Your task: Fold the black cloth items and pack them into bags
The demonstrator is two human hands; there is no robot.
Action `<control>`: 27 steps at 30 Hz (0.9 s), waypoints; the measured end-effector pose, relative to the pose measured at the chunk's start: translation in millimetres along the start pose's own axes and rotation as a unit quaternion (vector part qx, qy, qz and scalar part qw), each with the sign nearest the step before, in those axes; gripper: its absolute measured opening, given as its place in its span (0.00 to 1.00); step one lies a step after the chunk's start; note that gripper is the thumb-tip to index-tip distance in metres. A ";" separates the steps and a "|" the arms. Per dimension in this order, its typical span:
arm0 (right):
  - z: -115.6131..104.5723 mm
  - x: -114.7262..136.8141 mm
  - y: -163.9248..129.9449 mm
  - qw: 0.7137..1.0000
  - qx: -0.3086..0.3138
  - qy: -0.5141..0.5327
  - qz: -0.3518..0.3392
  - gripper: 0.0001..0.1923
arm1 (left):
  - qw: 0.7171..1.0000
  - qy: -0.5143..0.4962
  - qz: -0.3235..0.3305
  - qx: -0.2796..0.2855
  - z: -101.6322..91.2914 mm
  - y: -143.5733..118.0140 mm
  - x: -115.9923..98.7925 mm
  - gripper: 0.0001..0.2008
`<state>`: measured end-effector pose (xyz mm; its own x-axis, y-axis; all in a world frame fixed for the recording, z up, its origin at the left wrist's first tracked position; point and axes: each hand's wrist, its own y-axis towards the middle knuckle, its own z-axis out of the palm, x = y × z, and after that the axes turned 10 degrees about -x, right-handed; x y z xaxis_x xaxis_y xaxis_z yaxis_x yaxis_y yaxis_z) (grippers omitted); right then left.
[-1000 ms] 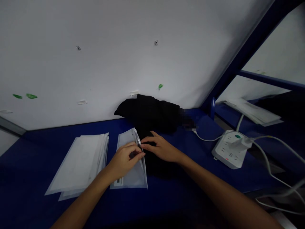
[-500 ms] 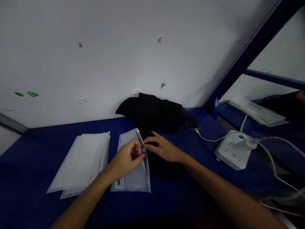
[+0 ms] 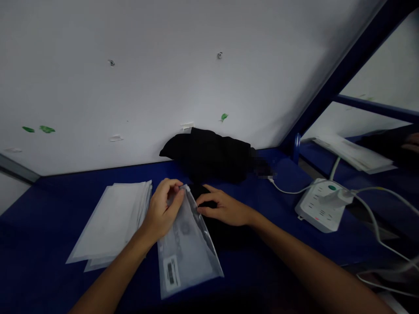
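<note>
Left hand [image 3: 163, 208] pinches the top corner of a clear plastic bag [image 3: 188, 244], lifted off the blue table [image 3: 49, 218]; barcode label on the bag's lower part, contents can't tell. Right hand [image 3: 225, 208] lies flat, fingers loosely spread, on black fabric [image 3: 209, 155] just beside the bag's mouth. Stack of bags [image 3: 113, 222] left. Power strip [image 3: 319, 205] right.

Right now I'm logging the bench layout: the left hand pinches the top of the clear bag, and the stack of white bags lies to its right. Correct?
Not quite. The left hand does pinch the top of the clear bag, but the stack of white bags lies to its left, not its right, as the head view shows. To its right are the right hand and black cloth.
</note>
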<state>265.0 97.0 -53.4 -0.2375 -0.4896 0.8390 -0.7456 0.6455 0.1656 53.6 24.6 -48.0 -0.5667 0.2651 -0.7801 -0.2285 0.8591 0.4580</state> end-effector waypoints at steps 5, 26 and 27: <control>6.1 9.6 -2.2 0.999 0.038 0.014 -0.004 0.12 | 0.996 0.019 0.030 0.083 -6.6 6.4 -2.6 0.11; 22.1 21.6 -5.3 0.995 0.084 0.056 0.003 0.23 | 0.987 0.030 -0.058 -0.150 -20.1 15.5 8.5 0.10; 22.7 23.8 -7.1 0.994 0.098 0.056 0.008 0.21 | 0.980 0.031 -0.069 -0.186 -27.4 19.9 13.9 0.10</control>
<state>250.6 67.4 -46.4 -0.1877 -0.4041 0.8953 -0.8520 0.5206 0.0563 19.5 33.5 -38.0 -0.5541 0.1216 -0.8235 -0.5726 0.6624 0.4831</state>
